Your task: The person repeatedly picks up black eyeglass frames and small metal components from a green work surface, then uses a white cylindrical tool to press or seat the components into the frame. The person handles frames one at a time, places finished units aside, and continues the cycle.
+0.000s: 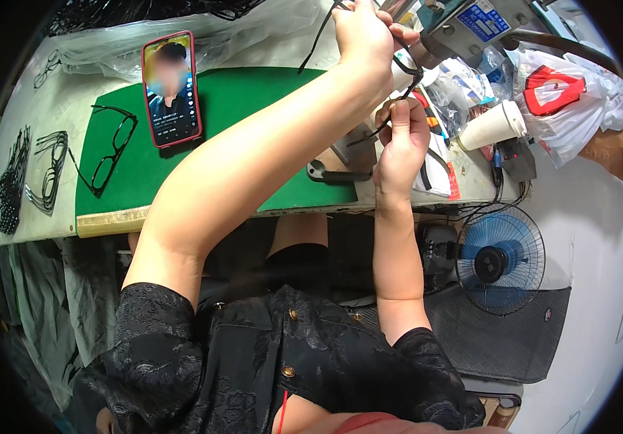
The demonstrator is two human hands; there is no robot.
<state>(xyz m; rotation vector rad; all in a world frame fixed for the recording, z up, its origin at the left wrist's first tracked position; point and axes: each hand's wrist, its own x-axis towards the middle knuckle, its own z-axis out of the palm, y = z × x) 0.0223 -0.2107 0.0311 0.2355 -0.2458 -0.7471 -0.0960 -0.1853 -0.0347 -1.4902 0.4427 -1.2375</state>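
Both hands pinch one black spectacle frame [398,94] — left hand [362,32] above, right hand [402,137] below — its length running near-vertical.

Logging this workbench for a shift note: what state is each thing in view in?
Eyeglass frame: held up in both hands, off the bench.
Left hand: gripping the frame's top.
Right hand: pinching the frame's lower end.
Spare black glasses: lying unfolded on the green mat.
Phone: screen lit.
Paper cup: tipped on its side.
Fan: spin unclear.
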